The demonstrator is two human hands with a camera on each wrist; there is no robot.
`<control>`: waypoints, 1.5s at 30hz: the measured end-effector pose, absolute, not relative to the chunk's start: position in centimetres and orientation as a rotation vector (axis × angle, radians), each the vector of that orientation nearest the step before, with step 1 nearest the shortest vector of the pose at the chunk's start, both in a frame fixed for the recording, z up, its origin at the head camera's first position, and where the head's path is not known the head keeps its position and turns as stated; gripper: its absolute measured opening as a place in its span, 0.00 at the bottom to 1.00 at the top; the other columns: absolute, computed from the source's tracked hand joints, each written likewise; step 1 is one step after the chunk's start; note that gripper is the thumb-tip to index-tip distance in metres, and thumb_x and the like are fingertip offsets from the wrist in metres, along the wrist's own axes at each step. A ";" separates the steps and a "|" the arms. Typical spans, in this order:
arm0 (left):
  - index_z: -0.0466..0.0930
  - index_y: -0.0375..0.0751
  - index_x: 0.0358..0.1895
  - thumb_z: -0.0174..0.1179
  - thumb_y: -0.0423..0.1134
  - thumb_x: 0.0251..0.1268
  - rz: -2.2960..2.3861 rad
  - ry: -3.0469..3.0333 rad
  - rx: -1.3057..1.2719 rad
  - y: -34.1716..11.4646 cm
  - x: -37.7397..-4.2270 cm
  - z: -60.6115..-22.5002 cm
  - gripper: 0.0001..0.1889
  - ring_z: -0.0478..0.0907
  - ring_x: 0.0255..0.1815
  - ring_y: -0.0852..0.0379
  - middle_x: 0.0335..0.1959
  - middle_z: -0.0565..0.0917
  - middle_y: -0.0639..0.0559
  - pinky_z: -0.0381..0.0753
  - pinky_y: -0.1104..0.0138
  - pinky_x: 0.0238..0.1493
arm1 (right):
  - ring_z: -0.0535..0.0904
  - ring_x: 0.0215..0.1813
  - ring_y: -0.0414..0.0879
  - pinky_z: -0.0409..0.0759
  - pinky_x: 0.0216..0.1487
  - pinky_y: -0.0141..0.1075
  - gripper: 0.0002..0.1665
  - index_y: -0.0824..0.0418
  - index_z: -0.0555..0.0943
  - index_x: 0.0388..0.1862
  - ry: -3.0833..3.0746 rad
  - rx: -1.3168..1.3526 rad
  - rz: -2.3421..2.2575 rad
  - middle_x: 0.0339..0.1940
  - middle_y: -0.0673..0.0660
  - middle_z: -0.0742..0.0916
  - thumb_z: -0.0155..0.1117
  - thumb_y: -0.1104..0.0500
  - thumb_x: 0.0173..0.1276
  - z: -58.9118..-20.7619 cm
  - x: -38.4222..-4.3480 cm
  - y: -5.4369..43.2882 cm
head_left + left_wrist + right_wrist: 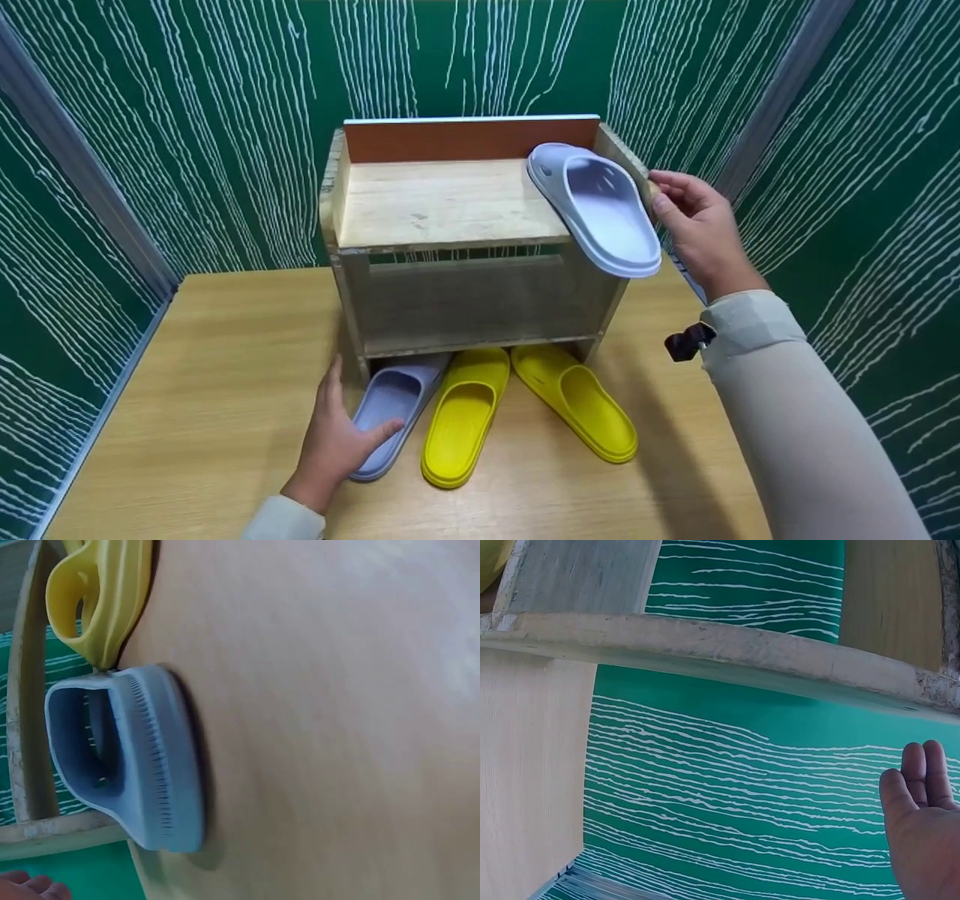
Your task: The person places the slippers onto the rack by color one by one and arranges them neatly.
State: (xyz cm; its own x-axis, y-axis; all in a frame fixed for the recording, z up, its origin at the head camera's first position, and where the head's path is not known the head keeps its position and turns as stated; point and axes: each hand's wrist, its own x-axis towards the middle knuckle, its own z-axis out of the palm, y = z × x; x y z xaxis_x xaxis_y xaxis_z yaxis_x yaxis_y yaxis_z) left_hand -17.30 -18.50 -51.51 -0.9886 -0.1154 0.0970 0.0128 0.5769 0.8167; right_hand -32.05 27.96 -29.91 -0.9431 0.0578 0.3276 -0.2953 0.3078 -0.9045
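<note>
A lavender slipper lies at the right end of the top board of a small wooden shelf rack, its heel jutting past the front edge. My right hand is beside the rack's right side panel, fingers slightly bent and nothing held; in the right wrist view its fingertips appear just apart from the panel. Below, another lavender slipper has its toe under the bottom board. My left hand hovers at that slipper's left, fingers extended, thumb spread over it. Whether it touches is unclear.
Two yellow slippers sit on the wooden tabletop with their toes at the rack's base. Green walls with white drip lines enclose the back and sides. A small black clip shows at the right sleeve.
</note>
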 end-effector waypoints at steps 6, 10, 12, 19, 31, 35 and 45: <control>0.42 0.35 0.86 0.84 0.57 0.47 -1.424 -2.715 0.082 -18.9 -17.1 -52.5 0.71 0.59 0.81 0.29 0.85 0.50 0.30 0.63 0.39 0.78 | 0.74 0.60 0.47 0.79 0.58 0.23 0.25 0.50 0.82 0.70 -2.205 0.234 1.746 0.61 0.52 0.82 0.66 0.50 0.76 -29.8 -32.0 27.8; 0.43 0.34 0.85 0.85 0.59 0.44 -1.412 -2.780 0.094 -19.0 -17.0 -53.1 0.73 0.62 0.79 0.29 0.84 0.51 0.29 0.64 0.39 0.77 | 0.75 0.61 0.47 0.80 0.58 0.23 0.26 0.50 0.82 0.70 -2.185 0.236 1.779 0.61 0.52 0.82 0.68 0.49 0.75 -29.7 -32.0 27.8; 0.44 0.33 0.85 0.85 0.59 0.43 -1.405 -2.799 0.098 -19.1 -16.9 -53.4 0.73 0.65 0.76 0.30 0.83 0.54 0.28 0.66 0.39 0.76 | 0.75 0.61 0.47 0.80 0.58 0.22 0.27 0.51 0.82 0.70 -2.175 0.235 1.798 0.61 0.53 0.82 0.68 0.49 0.74 -29.7 -32.0 27.8; 0.48 0.32 0.84 0.86 0.59 0.40 -1.364 -2.838 0.109 -19.1 -16.3 -54.3 0.72 0.69 0.71 0.31 0.80 0.61 0.27 0.68 0.39 0.74 | 0.75 0.62 0.48 0.80 0.59 0.23 0.27 0.51 0.81 0.71 -2.164 0.240 1.810 0.62 0.53 0.82 0.68 0.49 0.74 -29.9 -32.1 27.8; 0.51 0.32 0.83 0.86 0.60 0.39 -1.255 -2.971 0.160 -19.6 -15.7 -55.0 0.71 0.47 0.83 0.21 0.82 0.56 0.24 0.48 0.31 0.79 | 0.76 0.62 0.49 0.81 0.59 0.24 0.27 0.52 0.81 0.70 -2.103 0.253 1.877 0.61 0.54 0.82 0.68 0.50 0.74 -30.5 -32.2 27.8; 0.55 0.31 0.82 0.86 0.56 0.39 -1.219 -2.979 0.135 -19.5 -15.6 -55.1 0.68 0.47 0.82 0.21 0.82 0.57 0.24 0.49 0.32 0.79 | 0.76 0.63 0.49 0.81 0.60 0.25 0.28 0.51 0.81 0.71 -2.102 0.237 1.872 0.61 0.54 0.82 0.69 0.49 0.73 -30.7 -32.1 27.8; 0.55 0.26 0.80 0.85 0.49 0.44 -1.175 -2.999 0.198 -19.3 -15.5 -55.6 0.64 0.49 0.81 0.20 0.80 0.57 0.22 0.52 0.32 0.79 | 0.75 0.64 0.49 0.80 0.63 0.27 0.29 0.49 0.80 0.72 -2.154 0.210 1.848 0.63 0.53 0.81 0.68 0.47 0.73 -31.0 -32.1 27.7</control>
State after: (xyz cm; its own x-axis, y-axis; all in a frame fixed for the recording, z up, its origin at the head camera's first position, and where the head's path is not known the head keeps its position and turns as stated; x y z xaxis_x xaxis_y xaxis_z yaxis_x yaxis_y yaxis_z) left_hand -15.53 -19.27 -55.59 -0.9889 -0.0828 -0.1232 -0.1445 0.7279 0.6703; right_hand -32.14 27.72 -31.03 -0.9458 0.0804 0.3148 -0.2989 0.1644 -0.9400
